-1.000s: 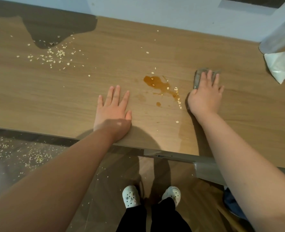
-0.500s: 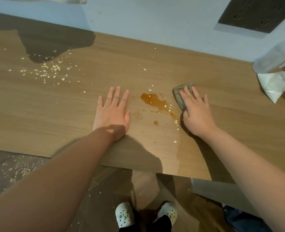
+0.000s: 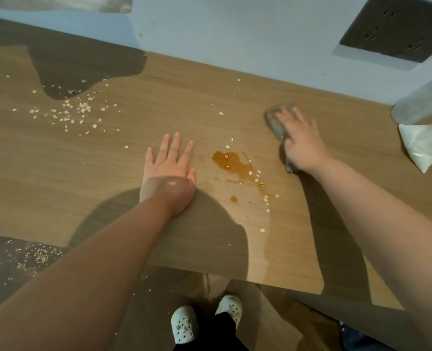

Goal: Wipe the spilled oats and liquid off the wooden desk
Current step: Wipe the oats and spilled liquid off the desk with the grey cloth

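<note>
1. Wood-grain desk (image 3: 210, 97) – mostly dry. My read: the job is barely started, nothing visibly cleared.
2. Left hand (image 3: 169, 171) lies flat on the desk just left of the amber puddle (image 3: 231, 162), fingers straight, grasping nothing. Looks like a brace.
3. Right hand (image 3: 303, 140) is right of the puddle and slightly beyond it, fingers spread, pressing down on the grey cloth (image 3: 273, 120) rather than curling round it.
4. White plastic bag (image 3: 420, 145) sits far right of the puddle, well apart.
5. Cloth is near the puddle, not touching it.
6. Puddle is unwiped, with flakes sitting in it. One small drop is on its near side.
7. Oats (image 3: 80, 110) – main scatter is well left of the puddle and beyond it, a few are loose around it. All still to do.
8. Writing or labels: none readable.
</note>
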Demonstrator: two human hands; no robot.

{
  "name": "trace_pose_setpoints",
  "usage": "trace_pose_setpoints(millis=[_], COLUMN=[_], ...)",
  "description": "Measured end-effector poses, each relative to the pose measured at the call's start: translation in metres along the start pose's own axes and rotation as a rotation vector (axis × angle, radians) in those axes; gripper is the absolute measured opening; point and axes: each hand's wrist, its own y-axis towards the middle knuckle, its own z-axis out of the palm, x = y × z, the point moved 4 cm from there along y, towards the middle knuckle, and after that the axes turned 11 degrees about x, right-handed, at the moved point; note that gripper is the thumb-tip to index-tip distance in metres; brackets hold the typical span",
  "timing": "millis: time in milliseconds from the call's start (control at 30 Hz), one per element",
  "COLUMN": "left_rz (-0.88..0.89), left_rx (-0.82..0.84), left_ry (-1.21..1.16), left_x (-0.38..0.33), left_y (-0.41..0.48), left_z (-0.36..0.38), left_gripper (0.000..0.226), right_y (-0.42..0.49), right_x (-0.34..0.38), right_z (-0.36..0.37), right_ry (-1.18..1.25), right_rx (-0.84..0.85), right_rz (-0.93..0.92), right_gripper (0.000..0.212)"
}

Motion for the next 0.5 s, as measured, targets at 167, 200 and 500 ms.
trace_pose_setpoints(millis=[167,200,500], left_rz=[0.022,0.021,-0.008], left_rx=[-0.076,-0.081,-0.088], left_ry=[-0.086,-0.097,-0.142], left_x=[0.001,0.001,0.003], left_y=[-0.006,-0.007,-0.006], left_z=[0.000,-0.001,-0.001], left_gripper=[0.061,0.061,0.066], right_y=[0.020,0.014,0.076], right_x=[0.028,0.038,0.006], right_z=[0.013,0.021,-0.007], right_ry=[-0.096,-0.164,-0.115], right_rx=[-0.098,-0.064,-0.093], right_rz=[0.107,-0.023,0.148], right_gripper=[0.059,0.058,0.054])
